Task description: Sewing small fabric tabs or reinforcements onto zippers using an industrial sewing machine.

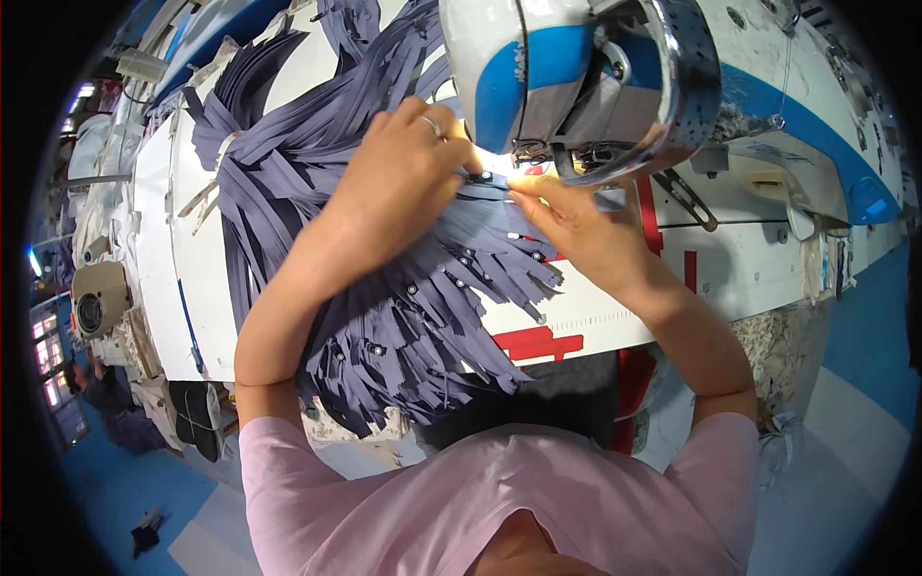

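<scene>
At the lit needle area of a blue and white sewing machine (552, 72), both my hands meet over a short stretch of dark grey zipper (494, 180). My left hand (403, 178), a ring on one finger, has its fingers closed on the zipper just left of the needle area; its fingertips are partly hidden. From the right, my right hand (576, 226) pinches the zipper between thumb and forefinger. Beneath my left forearm spreads a big bundle of purple-grey zippers (403, 322), their loose ends with small metal pulls fanned toward me and over the table's front edge.
Red tape (540, 344) marks the white table (615, 312) near its front edge. A tie (227, 149) gathers the zipper bundle at the left. A slotted metal part (687, 200) lies right of the needle area. A person (110, 408) is at the far left.
</scene>
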Demonstrator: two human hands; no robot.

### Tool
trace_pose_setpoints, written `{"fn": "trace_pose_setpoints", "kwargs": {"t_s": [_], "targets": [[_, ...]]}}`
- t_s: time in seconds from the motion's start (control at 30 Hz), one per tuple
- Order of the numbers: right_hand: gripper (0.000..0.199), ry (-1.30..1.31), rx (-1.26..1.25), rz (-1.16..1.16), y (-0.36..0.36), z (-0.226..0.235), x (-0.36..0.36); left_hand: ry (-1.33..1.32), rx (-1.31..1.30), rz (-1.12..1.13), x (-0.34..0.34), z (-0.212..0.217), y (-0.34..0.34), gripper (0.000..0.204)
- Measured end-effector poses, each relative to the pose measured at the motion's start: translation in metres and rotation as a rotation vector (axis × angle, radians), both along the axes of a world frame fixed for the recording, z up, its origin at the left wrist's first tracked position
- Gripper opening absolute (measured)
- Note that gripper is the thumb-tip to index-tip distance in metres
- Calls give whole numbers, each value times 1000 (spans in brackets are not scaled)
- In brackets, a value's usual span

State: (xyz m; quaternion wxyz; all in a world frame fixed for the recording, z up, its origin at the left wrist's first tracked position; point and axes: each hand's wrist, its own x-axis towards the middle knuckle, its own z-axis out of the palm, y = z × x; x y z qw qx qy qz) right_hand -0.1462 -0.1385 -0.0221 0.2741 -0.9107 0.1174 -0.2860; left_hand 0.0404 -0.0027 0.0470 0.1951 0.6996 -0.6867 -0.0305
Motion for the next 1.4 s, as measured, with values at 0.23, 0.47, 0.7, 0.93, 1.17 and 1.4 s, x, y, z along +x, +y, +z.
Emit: {"fn": "trace_pose_setpoints", "kwargs": {"t_s": [0.23, 0.47, 0.7, 0.93, 1.17, 1.4], "targets": [[13, -43, -241, -30, -8, -1, -2, 163, -74, 93, -21, -32, -5, 11], [15, -97, -453, -37, -11, 12, 1, 263, 1, 157, -17, -33, -5, 13], [33, 301, -718, -109, -13, -33, -18, 362, -59, 122, -13, -41, -7, 14], [35, 343, -888, -136, -13, -15, -8, 357, -161, 98, -9, -51, -13, 18], [36, 432, -472, -6, -19, -14, -6, 319, -93, 140, -12, -42, -14, 26], [11, -16, -215, 7, -25, -11, 10, 237, -118, 160, -11, -48, -14, 30]]}}
